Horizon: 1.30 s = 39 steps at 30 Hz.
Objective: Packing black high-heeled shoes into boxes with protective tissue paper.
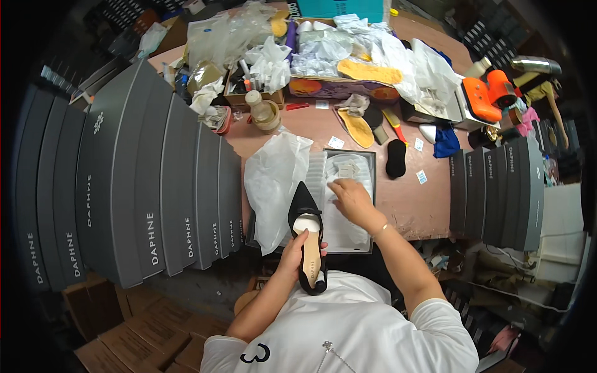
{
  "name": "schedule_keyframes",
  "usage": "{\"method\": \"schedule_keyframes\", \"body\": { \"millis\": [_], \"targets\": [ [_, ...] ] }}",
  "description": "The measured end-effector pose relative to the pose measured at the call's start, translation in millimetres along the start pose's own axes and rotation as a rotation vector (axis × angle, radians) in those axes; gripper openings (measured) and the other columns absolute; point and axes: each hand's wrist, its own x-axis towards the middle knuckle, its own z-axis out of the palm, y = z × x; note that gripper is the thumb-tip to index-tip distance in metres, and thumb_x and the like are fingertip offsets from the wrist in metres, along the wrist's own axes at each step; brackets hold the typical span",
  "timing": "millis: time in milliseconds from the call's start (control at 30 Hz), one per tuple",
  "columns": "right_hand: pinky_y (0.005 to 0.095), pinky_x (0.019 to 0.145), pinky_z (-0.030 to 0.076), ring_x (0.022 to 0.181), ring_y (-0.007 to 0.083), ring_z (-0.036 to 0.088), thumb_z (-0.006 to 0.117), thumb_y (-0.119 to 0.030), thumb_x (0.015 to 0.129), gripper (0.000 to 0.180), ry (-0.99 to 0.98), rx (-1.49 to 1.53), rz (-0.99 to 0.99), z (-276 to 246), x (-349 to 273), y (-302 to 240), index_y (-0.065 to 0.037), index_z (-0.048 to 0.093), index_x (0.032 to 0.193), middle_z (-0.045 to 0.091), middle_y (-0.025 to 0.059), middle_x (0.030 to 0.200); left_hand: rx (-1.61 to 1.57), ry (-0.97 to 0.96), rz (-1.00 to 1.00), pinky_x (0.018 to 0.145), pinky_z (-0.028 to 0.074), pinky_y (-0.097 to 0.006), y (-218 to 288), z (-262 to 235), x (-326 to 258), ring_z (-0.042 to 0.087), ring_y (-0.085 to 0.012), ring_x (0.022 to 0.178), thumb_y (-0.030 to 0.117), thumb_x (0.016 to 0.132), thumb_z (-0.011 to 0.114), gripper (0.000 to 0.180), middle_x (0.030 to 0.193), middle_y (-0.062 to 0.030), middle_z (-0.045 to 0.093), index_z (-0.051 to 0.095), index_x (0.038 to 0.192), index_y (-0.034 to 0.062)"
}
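My left hand (pixel 290 253) is closed around the middle of a black pointed-toe shoe (pixel 312 248) with a small bow and a pale insole. The shoe's toe points away from me. Beneath it lies an open grey shoebox (pixel 373 214) lined with white tissue paper (pixel 348 231). Over the right part of the box reaches my right hand (pixel 353 202), its fingers slightly bent and apart, with nothing visible in them; whether they touch the tissue I cannot tell. Just beyond its fingertips rests a small pale packet (pixel 347 169). A loose sheet of white paper (pixel 273 186) covers the box's left side.
Grey shoeboxes stand in rows at the left (pixel 134 180) and right (pixel 497 193). Along the back are a carton (pixel 342 90) heaped with crumpled paper, a bottle (pixel 255 105), an orange tool (pixel 482 99) and yellow insoles (pixel 370 71). A black insole-shaped pad (pixel 396 158) lies right of the open box.
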Motion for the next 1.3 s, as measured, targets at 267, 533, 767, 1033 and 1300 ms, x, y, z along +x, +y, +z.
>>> {"method": "schedule_keyframes", "body": {
  "millis": [267, 533, 767, 1033, 1300],
  "targets": [
    [0.0406, 0.071, 0.045, 0.089, 0.0280, 0.057, 0.064, -0.007, 0.077, 0.017, 0.202, 0.289, 0.080, -13, -11, -16, -0.007, 0.061, 0.095, 0.060, 0.0105, 0.093, -0.100, -0.011, 0.082, 0.065, 0.053, -0.034, 9, 7, 10, 0.063, -0.0210, 0.076, 0.071, 0.087, 0.038, 0.070, 0.089, -0.0090, 0.061, 0.055, 0.110, 0.0060],
    [0.0404, 0.079, 0.048, 0.099, 0.0332, 0.057, 0.067, 0.000, 0.067, 0.049, 0.186, 0.208, 0.117, 32, -17, -58, -0.006, 0.055, 0.113, 0.056, 0.0162, 0.113, -0.051, -0.046, 0.261, 0.081, 0.049, -0.034, -27, 41, 1, 0.058, -0.0181, 0.095, 0.063, 0.093, 0.033, 0.066, 0.112, -0.0059, 0.056, 0.043, 0.128, 0.0078],
    [0.0439, 0.090, 0.044, 0.110, 0.0350, 0.053, 0.073, -0.014, 0.071, 0.063, -0.282, 0.072, 0.077, 3, -10, 9, -0.008, 0.050, 0.129, 0.056, 0.0190, 0.121, -0.091, -0.006, 0.107, 0.065, 0.054, -0.032, -16, -7, 14, 0.062, -0.0187, 0.073, 0.063, 0.092, 0.037, 0.065, 0.098, -0.0083, 0.061, 0.054, 0.112, 0.0026],
    [0.0399, 0.074, 0.046, 0.089, 0.0302, 0.058, 0.069, -0.012, 0.075, 0.025, -0.021, 0.382, 0.162, -13, -20, -19, -0.004, 0.062, 0.097, 0.062, 0.0115, 0.086, -0.157, -0.011, 0.159, 0.068, 0.053, -0.034, 1, -5, 18, 0.063, -0.0202, 0.074, 0.066, 0.091, 0.036, 0.067, 0.094, -0.0089, 0.062, 0.053, 0.115, 0.0051],
    [0.0371, 0.072, 0.044, 0.089, 0.0293, 0.054, 0.072, -0.018, 0.071, 0.027, 0.161, 0.163, -0.072, 15, -35, -55, -0.008, 0.060, 0.093, 0.057, 0.0086, 0.094, 0.011, -0.103, 0.177, 0.064, 0.052, -0.029, -18, 17, 10, 0.061, -0.0176, 0.072, 0.062, 0.095, 0.028, 0.064, 0.084, -0.0085, 0.061, 0.052, 0.112, 0.0053]
  ]
}}
